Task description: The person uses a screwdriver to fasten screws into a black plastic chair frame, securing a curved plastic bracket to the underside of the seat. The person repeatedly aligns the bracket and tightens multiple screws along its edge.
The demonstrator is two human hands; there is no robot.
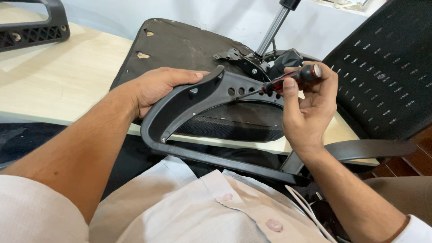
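The left hand (155, 87) lies in the centre-left of the frame, palm down over the upper curve of a black plastic chair armrest (189, 101). Its thumb stretches rightward along the top edge of the armrest, and the other fingers wrap behind the piece out of sight — a firm grasp, with the forearm running in from the lower left corner, bare below a rolled white sleeve.

The right hand (308, 108) rises from the lower right, wrist bent, palm turned toward the camera. Its fingers curl closed around the red-and-black handle of a screwdriver (288, 81), with the thumb pressed along the near side of the handle. The thin shaft points left and slightly down, and its tip meets the armrest's mounting plate at a row of round holes (238, 91) near the frame's centre.

The armrest loops down from the left hand, across the lower middle of the frame, and passes below the right wrist. It lies against the underside of an upturned office chair seat (180, 47), black fabric with small tears, resting on a pale wooden tabletop (54, 76) in the upper centre. A chrome gas-lift cylinder (272, 29) juts up from the seat mechanism toward the top edge.

A mesh chair backrest (382, 72) fills the upper right — dark, with small pale marks. A second black armrest (31, 27) lies on the table in the upper left corner.
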